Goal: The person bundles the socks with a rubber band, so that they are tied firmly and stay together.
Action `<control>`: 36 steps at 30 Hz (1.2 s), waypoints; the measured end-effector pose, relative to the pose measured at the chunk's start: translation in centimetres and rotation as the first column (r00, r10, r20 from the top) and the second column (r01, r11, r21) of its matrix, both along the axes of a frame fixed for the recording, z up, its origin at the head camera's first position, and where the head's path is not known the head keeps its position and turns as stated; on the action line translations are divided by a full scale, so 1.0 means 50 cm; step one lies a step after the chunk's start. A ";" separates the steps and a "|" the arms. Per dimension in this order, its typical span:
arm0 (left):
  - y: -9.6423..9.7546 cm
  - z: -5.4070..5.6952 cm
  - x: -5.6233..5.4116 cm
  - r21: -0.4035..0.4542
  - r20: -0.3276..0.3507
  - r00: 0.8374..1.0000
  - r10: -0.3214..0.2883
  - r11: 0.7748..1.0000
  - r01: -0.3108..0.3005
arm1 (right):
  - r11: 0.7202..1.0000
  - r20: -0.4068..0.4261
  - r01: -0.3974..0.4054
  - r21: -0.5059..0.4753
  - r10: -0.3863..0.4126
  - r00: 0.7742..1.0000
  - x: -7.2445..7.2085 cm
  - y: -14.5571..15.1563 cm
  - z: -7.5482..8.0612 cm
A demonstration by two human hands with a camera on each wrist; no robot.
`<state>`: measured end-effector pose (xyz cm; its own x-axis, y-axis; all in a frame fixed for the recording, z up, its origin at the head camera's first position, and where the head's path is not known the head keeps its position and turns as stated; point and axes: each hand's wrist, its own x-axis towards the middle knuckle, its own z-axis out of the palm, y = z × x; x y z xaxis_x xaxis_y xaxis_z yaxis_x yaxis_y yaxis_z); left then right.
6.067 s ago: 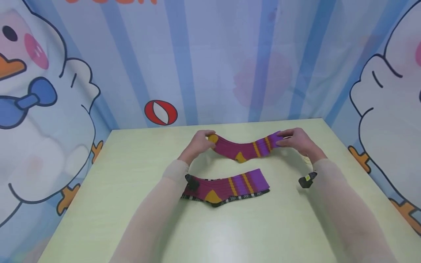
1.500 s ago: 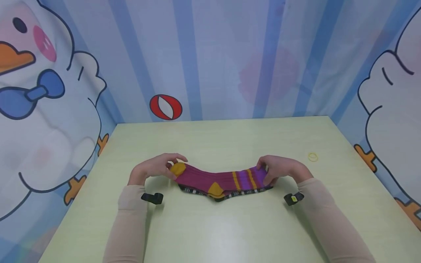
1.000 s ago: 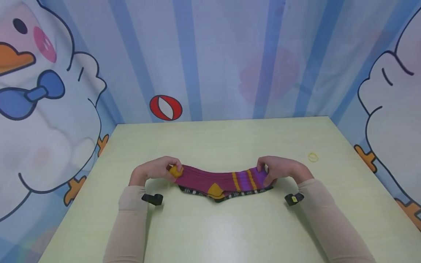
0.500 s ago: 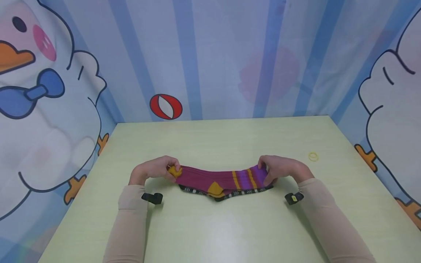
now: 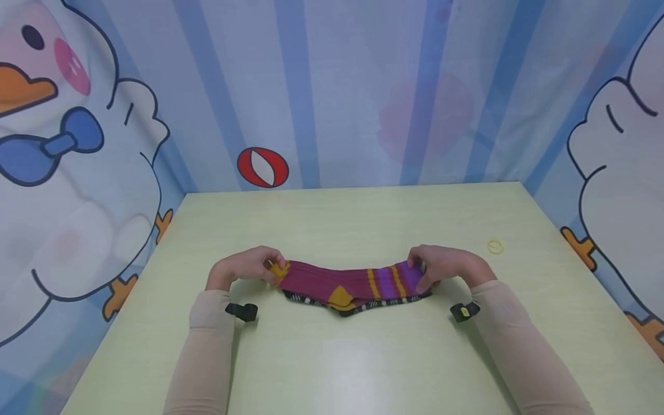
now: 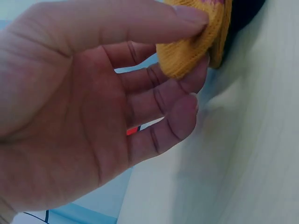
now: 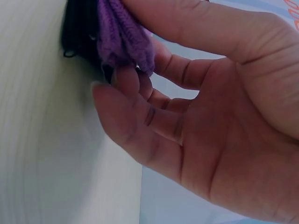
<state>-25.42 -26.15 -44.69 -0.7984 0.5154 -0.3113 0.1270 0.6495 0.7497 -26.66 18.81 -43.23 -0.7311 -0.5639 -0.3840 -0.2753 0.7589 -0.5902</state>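
A maroon sock (image 5: 316,282) with mustard toe and heel and a striped purple cuff lies stretched between both hands in the head view. Under it a second maroon sock's heel (image 5: 339,308) peeks out, over a black-and-white patterned sock (image 5: 306,300). My left hand (image 5: 254,265) pinches the mustard toe (image 6: 182,56), thumb on top and fingertips beneath. At the other end my right hand (image 5: 438,266) grips the purple cuff (image 7: 124,39) between thumb and fingers. Two purple layers show there, with black fabric (image 7: 79,32) beside them.
Two thin yellow rings (image 5: 495,246), like rubber bands, lie on the pale table (image 5: 353,369) to the right, beyond the right hand. A blue striped curtain (image 5: 353,104) with cartoon birds stands round the table's back and sides.
From the far part of the table, both hands have brought the maroon sock nearer and laid it over the other socks. Lately only the left fingers have shifted at the toe.
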 end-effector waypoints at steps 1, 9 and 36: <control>-0.001 -0.001 0.000 -0.003 0.001 1.000 0.005 1.000 -0.005 | 1.000 -0.001 -0.003 -0.002 0.003 1.000 0.000 0.000 0.001; -0.001 -0.004 -0.005 0.017 0.018 0.999 0.044 0.999 -0.044 | 1.000 0.005 -0.015 -0.019 0.015 1.000 -0.002 0.004 0.003; 0.004 -0.027 -0.016 0.042 -0.093 0.990 0.110 0.993 -0.106 | 1.000 -0.009 -0.010 -0.006 0.010 1.000 -0.005 0.007 -0.002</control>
<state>-26.22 -25.96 -46.03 -0.8749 0.4344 -0.2139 0.1293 0.6353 0.7614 -26.91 19.15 -43.35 -0.7291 -0.5731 -0.3741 -0.2879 0.7527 -0.5921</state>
